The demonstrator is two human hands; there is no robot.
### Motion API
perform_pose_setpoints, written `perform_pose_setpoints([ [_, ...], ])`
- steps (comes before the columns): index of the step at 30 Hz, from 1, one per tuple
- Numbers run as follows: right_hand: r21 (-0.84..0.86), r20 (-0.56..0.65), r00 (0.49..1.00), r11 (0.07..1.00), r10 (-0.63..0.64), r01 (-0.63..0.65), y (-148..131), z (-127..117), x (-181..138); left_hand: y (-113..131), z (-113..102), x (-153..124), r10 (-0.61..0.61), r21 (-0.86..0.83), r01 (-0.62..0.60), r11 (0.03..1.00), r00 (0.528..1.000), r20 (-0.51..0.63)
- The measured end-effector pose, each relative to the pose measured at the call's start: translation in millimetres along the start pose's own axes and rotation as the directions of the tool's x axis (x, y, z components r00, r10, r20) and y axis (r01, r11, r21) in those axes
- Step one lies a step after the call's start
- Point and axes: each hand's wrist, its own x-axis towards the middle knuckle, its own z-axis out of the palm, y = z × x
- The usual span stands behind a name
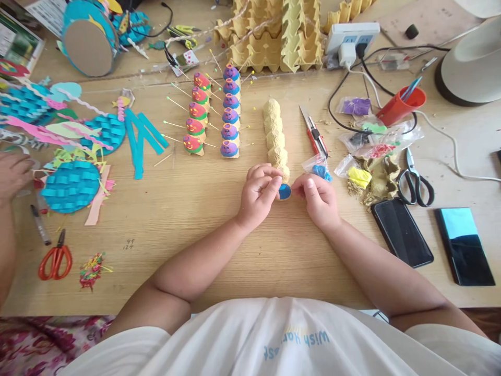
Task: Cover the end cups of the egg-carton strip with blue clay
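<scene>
A strip of egg-carton cups, pale yellow and rough, lies lengthwise in front of me. Blue modelling clay covers the face of its near end. My left hand is closed at that end, thumb and fingers pinched on the strip beside the blue. Just right of the blue face, my right hand is closed with thumb and forefinger together at its edge; whatever lies between those fingertips is hidden. A small bag of blue clay rests just beyond my right hand.
Two painted caterpillars, one red-green and one blue-purple, have pins sticking out. A utility knife, black scissors, yellow clay and a phone lie right. Another person's hand rests at far left near blue woven crafts.
</scene>
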Motion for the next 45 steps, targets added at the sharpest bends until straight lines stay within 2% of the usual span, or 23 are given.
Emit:
perform_pose_setpoints([
  [7,-0.14,0.134,0.98,0.976,-0.146,0.164,-0.3,0.6,1.4,4.2,-0.5,-2.1,0.064,0.071,-0.071,0.995,0.994,0.086],
  [13,-0.123,0.102,0.96,0.954,-0.263,0.274,-1.0,1.9,0.0,-1.8,-2.9,-2.4,0.087,0.093,-0.098,0.991,0.99,0.115],
  [19,-0.233,-0.021,0.996,0.97,-0.084,0.077,-2.4,-0.6,-2.0,0.9,-3.0,-3.4,0.123,0.086,-0.133,0.987,0.987,0.108],
  [22,-0.234,-0.037,0.999,0.972,-0.038,0.028,-4.5,-0.6,-1.6,2.5,-1.2,-3.4,0.112,0.123,-0.125,0.984,0.988,0.108],
  [24,-0.2,-0.028,0.999,0.98,-0.031,0.025,-5.1,0.3,-1.1,2.1,0.2,-3.2,0.119,0.141,-0.133,0.981,0.987,0.104],
  [27,-0.143,-0.005,0.999,0.989,-0.036,0.035,-3.5,2.5,-0.6,0.0,2.0,-2.9,0.149,0.148,-0.153,0.977,0.988,0.039],
  [30,-0.169,-0.015,1.0,0.985,-0.024,0.021,0.0,4.0,-0.9,-0.9,2.6,-2.4,0.142,0.155,-0.139,0.978,0.99,-0.011],
  [37,-0.192,-0.027,1.0,0.981,0.008,-0.013,0.2,3.0,-0.9,0.4,0.8,0.0,0.168,0.164,-0.16,0.973,0.985,-0.034],
  [45,-0.111,0.008,1.0,0.994,0.018,-0.017,-0.6,3.9,1.1,-10.8,-2.4,-0.7,0.212,0.281,-0.22,0.934,0.976,0.058],
])
